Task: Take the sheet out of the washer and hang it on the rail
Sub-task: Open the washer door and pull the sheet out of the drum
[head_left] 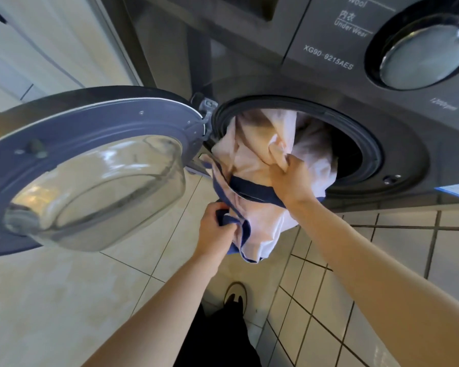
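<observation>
Here, crumpled pale sheet (260,160), blue-edged, both hands gripping

The sheet (257,154) plugs the left and middle of the drum mouth (376,154); you have a dark gap only along its right side. The open door (64,128) stands close on your left, its glass bowl (98,186) bulging toward you and its hinge (206,107) just beside the mouth. Below the mouth, the tiled floor (64,287) lies open.

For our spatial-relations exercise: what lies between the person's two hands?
Head view: only the sheet, pale bunched cloth with a blue band, held by the left hand and the right hand.
</observation>
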The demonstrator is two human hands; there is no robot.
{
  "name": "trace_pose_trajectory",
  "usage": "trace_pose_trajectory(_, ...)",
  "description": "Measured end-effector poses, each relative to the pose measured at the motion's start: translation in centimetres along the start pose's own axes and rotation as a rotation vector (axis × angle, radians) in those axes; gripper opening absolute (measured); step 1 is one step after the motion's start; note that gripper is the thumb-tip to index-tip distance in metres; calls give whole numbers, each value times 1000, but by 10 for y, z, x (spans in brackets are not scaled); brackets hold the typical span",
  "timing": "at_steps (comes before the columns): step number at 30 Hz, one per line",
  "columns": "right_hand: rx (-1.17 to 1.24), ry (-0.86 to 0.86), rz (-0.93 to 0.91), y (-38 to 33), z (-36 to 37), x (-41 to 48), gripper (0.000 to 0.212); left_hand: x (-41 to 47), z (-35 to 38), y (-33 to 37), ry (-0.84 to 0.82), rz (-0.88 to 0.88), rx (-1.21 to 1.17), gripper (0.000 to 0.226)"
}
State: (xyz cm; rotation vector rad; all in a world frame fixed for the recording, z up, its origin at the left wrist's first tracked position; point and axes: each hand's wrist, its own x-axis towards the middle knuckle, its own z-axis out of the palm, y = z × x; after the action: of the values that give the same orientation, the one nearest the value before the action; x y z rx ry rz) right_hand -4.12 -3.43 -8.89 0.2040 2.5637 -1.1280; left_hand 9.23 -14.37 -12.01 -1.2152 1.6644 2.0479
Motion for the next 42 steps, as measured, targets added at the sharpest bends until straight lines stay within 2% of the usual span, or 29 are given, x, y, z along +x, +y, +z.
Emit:
trace_pose_trajectory(3,88,19,59,7,-20,-24,20,11,-6,3,58,-39,76,28)
trace_pose_trajectory(7,260,-33,154,10,-40,-47,25,20,-13,5,6,-80,139,22)
trace_pose_trajectory(10,381,-57,170,3,-51,-55,30,20,-25,13,-46,-73,131,31)
trace_pose_trajectory(13,438,-75,172,-10,-62,-62,43,15,-39,28,-226,-63,77,49)
trace_pose_trajectory(16,465,-63,111,-19,-70,-68,26,4,-53,49,-519,-93,40,72)
trace_pose_trajectory(18,452,-59,66,-22,-74,-70,14,-3,-58,62,-621,-93,53,82)
trace_pose_trajectory(19,447,-61,52,-22,-76,-71,16,-6,-60,68,-625,-106,46,87)
trace_pose_trajectory(23,326,-42,-55,-26,-79,-81,34,-10,-64,80,-555,-199,-72,98)
trace_pose_trajectory(26,196,-82,-202,-26,-73,-95,25,-14,-50,85,-421,-202,27,94)
trace_pose_trajectory(28,142,-107,-280,-29,-63,-109,22,-18,-36,83,-410,-231,75,90)
trace_pose_trajectory(31,44,-117,-450,-34,-44,-130,19,-19,-24,77,-562,-260,-59,65)
trace_pose_trajectory(33,-53,-152,-520,-33,-33,-143,20,-24,-22,73,-575,-203,-31,45)
trace_pose_trajectory(35,-34,-260,-480,-28,-23,-152,12,-26,-22,66,-427,-146,-26,35)
trace_pose_trajectory(37,-50,-363,-435,-23,-18,-160,19,-27,-29,61,-332,-175,-143,9)
trace_pose_trajectory(38,-69,-425,-428,-20,-18,-163,21,-27,-34,61,-281,-168,-177,7)
trace_pose_trajectory(40,-91,-606,-381,-16,-23,-165,15,-27,-44,60,-167,-137,-129,30)
trace_pose_trajectory(42,-17,-757,-214,-16,-33,-161,9,-29,-49,63,-50,-84,38,43)
